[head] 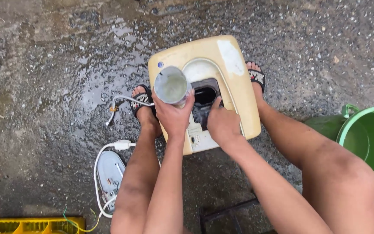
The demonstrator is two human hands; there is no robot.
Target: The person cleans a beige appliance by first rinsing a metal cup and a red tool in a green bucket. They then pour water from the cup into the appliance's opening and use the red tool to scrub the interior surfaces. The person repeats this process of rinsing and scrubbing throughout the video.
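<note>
Ground: I see wet, pebbled concrete filling the view, with a puddle patch just left of the appliance
Housing: my biggest piece is a cream-yellow appliance housing lying flat on the ground between my two sandalled feet, with a dark rectangular opening in its middle and a pale panel at its near edge
Bucket: a green bucket stands at the right edge, just beyond my right knee and well apart from the housing
Crate: a yellow crate shows at the bottom left corner
Cover: a white oval cover lies on the ground by my left leg, with a white cord looping round it
Hose: a braided metal hose curves across the ground to my left foot
Left hand: my left hand is wrapped round a grey metal cup, fingers closed on its wall, holding it tilted above the housing's left side, beside the opening
Right hand: my right hand rests on the housing at the opening's right rim, fingers curled and pressing down, gripping nothing that I can make out
</note>
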